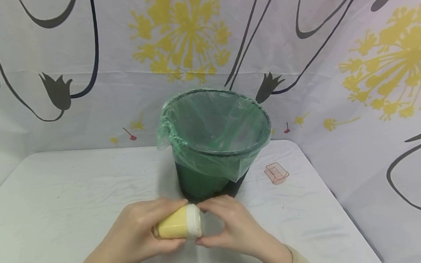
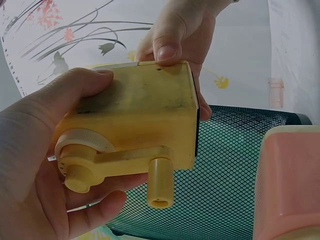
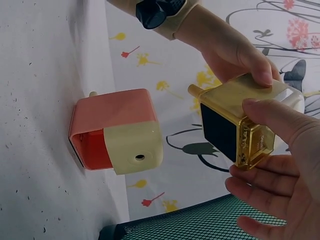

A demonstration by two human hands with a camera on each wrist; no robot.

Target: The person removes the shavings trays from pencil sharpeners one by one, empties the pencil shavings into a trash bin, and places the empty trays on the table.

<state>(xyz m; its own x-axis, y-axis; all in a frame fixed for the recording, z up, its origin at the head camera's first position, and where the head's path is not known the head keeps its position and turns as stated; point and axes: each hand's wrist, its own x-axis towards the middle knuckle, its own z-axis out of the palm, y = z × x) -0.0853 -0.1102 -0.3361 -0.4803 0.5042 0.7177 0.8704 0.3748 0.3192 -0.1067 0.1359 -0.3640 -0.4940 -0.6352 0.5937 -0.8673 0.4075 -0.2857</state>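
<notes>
Close to the near side of the bin, a yellow hand-crank pencil sharpener (image 1: 172,225) is held between both hands. My left hand (image 1: 137,230) grips its body, with the thumb and fingers on opposite sides; the crank (image 2: 135,160) points out by that palm in the left wrist view. My right hand (image 1: 234,221) pinches the other end, thumb on one face and fingertips at the clear amber drawer (image 3: 260,142). A black base (image 3: 218,131) shows on one face of the sharpener. The drawer appears seated in the body.
A black mesh wastebasket (image 1: 195,180) with a green bag (image 1: 226,162) over its rim stands mid-table. Right of it lies a small clear pink tray (image 1: 277,173). A pink pencil sharpener (image 3: 112,112) with an open drawer slot stands on the table, seen only in the wrist views.
</notes>
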